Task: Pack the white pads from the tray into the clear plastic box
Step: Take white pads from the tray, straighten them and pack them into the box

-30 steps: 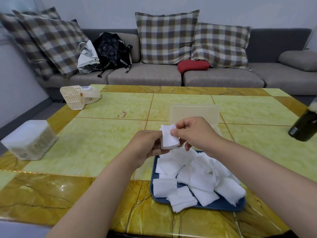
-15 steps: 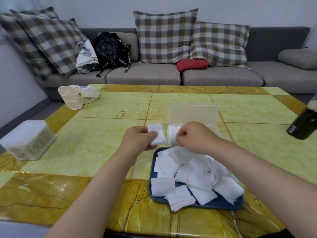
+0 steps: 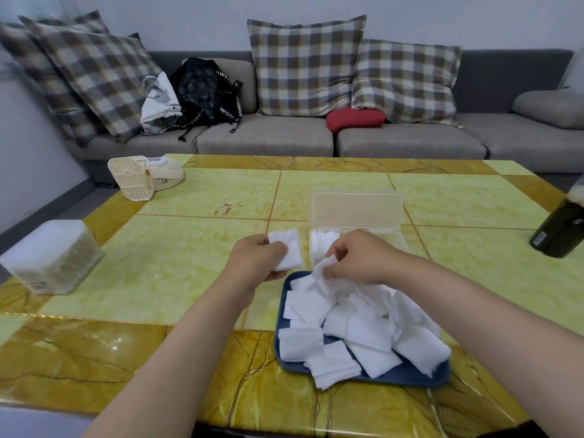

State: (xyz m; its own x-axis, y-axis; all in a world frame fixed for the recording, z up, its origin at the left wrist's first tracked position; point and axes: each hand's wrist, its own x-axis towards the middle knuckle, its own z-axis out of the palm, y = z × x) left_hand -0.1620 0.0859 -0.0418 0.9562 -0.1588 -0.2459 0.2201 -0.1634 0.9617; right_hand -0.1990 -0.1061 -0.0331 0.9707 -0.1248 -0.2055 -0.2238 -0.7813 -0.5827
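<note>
A square white pad (image 3: 286, 250) was held pinched in the left hand (image 3: 255, 263) above the yellow marbled surface (image 3: 177, 263). At its 3 o'clock, the right hand (image 3: 360, 259) was closed on a corner of another pad (image 3: 320, 271) atop the heap (image 3: 363, 327) on the blue tray (image 3: 407, 376). At the tray's 12 o'clock, the clear plastic box (image 3: 355, 230) was seen open, pads stacked inside.
</note>
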